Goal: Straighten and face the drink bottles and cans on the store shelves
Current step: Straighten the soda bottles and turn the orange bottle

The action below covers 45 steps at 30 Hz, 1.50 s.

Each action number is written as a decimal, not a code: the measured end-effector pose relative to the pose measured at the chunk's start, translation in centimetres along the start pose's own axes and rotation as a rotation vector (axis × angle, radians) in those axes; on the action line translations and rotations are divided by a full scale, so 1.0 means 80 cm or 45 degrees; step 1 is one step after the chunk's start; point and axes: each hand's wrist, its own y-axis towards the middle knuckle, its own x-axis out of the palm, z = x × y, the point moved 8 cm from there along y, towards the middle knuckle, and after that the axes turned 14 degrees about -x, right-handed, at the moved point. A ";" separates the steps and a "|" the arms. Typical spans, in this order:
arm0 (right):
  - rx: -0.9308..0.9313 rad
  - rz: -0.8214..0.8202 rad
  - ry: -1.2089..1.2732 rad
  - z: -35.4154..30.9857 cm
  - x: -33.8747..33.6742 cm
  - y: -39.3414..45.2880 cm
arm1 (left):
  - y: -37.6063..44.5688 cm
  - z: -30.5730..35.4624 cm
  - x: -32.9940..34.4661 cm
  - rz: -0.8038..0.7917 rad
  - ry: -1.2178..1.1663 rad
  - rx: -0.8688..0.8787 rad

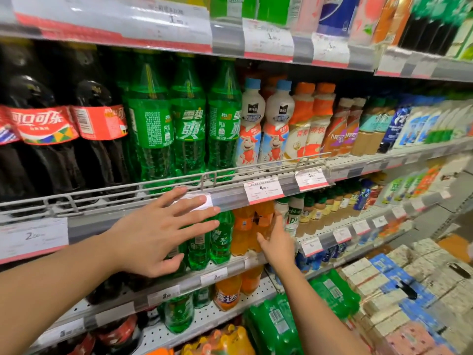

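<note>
- On the second shelf down, the right hand [277,243] has its fingers and thumb curled round an orange soda bottle [263,221], which stands upright just right of another orange one [242,229].
- Left hand [163,229] is spread wide with straight fingers, hanging in front of the small green soda bottles [221,239]. It covers most of that row, so I can't tell if it's actually touching any of them.
- That hand's fingertips overlap the clear price rail [225,201] on the shelf edge above, and the rail also hides the caps of the green and orange bottles.
- Up one shelf: big dark cola bottles [48,129] on the left, then tall green soda bottles [189,124], all behind a wire fence [212,175] along the front.
- Right of those are white milk-drink bottles [250,129] with a cartoon cow, orange-capped bottles [302,124] and brown coffee bottles [337,129].
- Just right of the held bottle there's a white bottle with green print [291,219], then a row of tea-coloured ones, too small to read.
- Lower shelf has an orange bottle [227,293] and a green one [179,313], both leaning a bit.
- Down at floor level: shrink-wrapped green bottle packs [279,326] and stacked cartons [384,283] crowding the right side.
</note>
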 end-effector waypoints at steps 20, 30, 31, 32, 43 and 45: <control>-0.577 -0.334 0.088 -0.190 -0.213 -0.088 | -0.004 0.001 -0.070 0.033 -0.097 0.033; -0.780 0.302 0.095 -0.336 -0.437 -0.020 | -0.007 -0.120 -0.312 0.757 0.098 -0.262; -0.779 0.383 0.089 -0.344 -0.459 -0.009 | -0.010 -0.135 -0.318 0.792 0.102 -0.291; -0.769 0.454 0.086 -0.351 -0.479 0.002 | -0.013 -0.147 -0.319 0.826 0.104 -0.304; -0.453 0.586 -0.384 -0.336 -0.575 0.163 | -0.018 -0.181 -0.305 1.293 -0.179 -0.315; -0.406 0.548 -0.404 -0.323 -0.575 0.187 | -0.018 -0.180 -0.305 1.288 -0.164 -0.322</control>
